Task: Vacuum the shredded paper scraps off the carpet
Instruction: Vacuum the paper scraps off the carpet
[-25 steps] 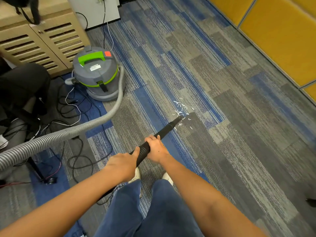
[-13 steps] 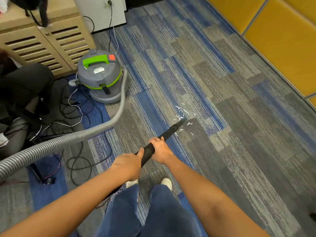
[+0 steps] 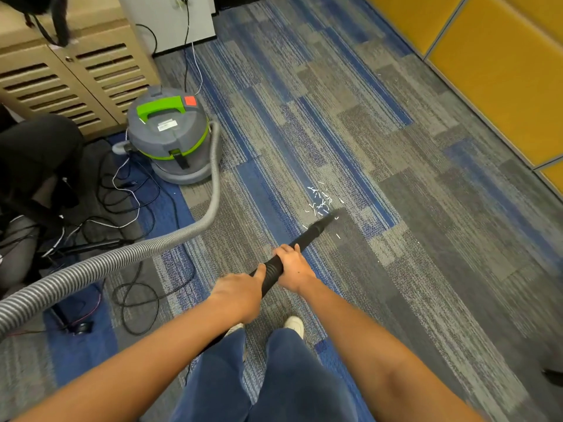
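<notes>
Grey hose (image 3: pixel 91 266) bends from the vacuum (image 3: pixel 170 132) toward the person. The left hand (image 3: pixel 240 292) and right hand (image 3: pixel 294 266) both grip the black tube (image 3: pixel 307 236), likely to steer its tip. Thin white paper scraps (image 3: pixel 320 201) lie bunched by the tip, mid carpet (image 3: pixel 426 269), away from its edges.

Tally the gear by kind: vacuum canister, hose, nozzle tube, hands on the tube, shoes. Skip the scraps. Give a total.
vacuum canister: 1
grey ribbed hose: 1
black nozzle tube: 1
hands gripping the tube: 2, left hand and right hand
white shoes: 2
Total: 7
</notes>
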A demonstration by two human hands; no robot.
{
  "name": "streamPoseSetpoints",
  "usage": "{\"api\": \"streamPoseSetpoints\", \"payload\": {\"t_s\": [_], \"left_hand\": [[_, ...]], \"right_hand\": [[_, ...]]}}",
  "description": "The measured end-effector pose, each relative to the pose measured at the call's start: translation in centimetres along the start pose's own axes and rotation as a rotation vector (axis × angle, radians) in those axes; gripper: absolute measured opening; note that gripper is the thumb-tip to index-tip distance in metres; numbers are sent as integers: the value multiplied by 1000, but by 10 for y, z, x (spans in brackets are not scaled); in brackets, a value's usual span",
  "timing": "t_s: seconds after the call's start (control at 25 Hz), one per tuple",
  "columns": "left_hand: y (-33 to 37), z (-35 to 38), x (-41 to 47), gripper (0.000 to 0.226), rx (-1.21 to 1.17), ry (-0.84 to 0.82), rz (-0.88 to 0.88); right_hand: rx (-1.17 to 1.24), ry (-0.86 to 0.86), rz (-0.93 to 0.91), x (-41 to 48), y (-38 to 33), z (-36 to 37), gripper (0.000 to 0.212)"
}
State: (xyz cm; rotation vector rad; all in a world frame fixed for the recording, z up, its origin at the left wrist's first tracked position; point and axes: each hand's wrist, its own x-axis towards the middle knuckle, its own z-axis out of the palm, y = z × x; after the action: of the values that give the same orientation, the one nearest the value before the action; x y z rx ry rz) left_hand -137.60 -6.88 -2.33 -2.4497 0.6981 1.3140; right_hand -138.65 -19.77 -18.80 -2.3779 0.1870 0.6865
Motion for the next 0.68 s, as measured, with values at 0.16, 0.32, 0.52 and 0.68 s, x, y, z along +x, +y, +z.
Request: {"api": "streamPoseSetpoints", "payload": {"t_s": [0.16,0.32,0.52,0.68], "left_hand": [[-13,-2,-5,77,5,0,24],[-25,-6,-8,79,45,-24,51],[-42,-6,2,79,15,-22,15],[-61,-11,11,81,-11,-26,-7]], "right_hand": [[50,68,8,-3,-14,6,29],[51,95,46,-2,-21,17,37],[42,74,0,16,-35,10,28],[21,60,-40,37,-53,4,26]]}}
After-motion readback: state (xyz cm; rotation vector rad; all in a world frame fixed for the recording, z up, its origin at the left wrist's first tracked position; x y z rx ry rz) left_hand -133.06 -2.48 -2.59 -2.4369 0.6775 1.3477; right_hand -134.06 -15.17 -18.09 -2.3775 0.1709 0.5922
